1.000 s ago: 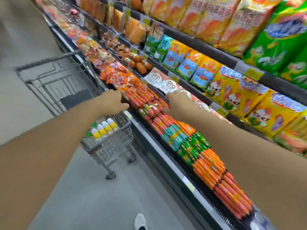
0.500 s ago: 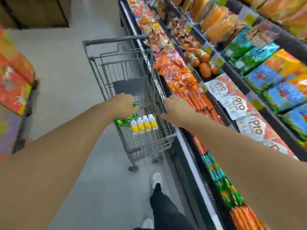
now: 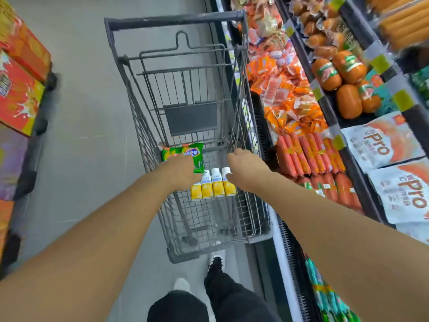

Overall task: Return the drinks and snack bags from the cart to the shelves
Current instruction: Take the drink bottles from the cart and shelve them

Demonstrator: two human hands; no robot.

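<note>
A grey wire-mesh cart [image 3: 185, 94] stands in the aisle, its thin metal grid walls tapering toward the far end and a solid dark panel set in the folding flap. To its three o'clock runs a shelf [image 3: 348, 145] packed with glossy orange sausage sticks [image 3: 308, 152], plump orange sausage chubs [image 3: 348, 101] and white pouches [image 3: 380, 140] printed with orange lettering. At nine o'clock sit red and orange cartons [image 3: 18, 89].

Inside the cart's near end, four small bottles [image 3: 212, 184] with white caps and yellow labels stand in a tight row. Just at their eleven o'clock lies a shiny green snack bag [image 3: 193, 154], flat and crinkled.

The left hand [image 3: 181, 170] is over the green snack bag's near edge, fingers curled down onto it; whether it actually grips the bag cannot be told. The bottles lie just at its four o'clock. The right hand [image 3: 246, 168] hovers at the bottles' two o'clock, fingers loosely curled and holding nothing, its thumb beside the rightmost cap.
</note>
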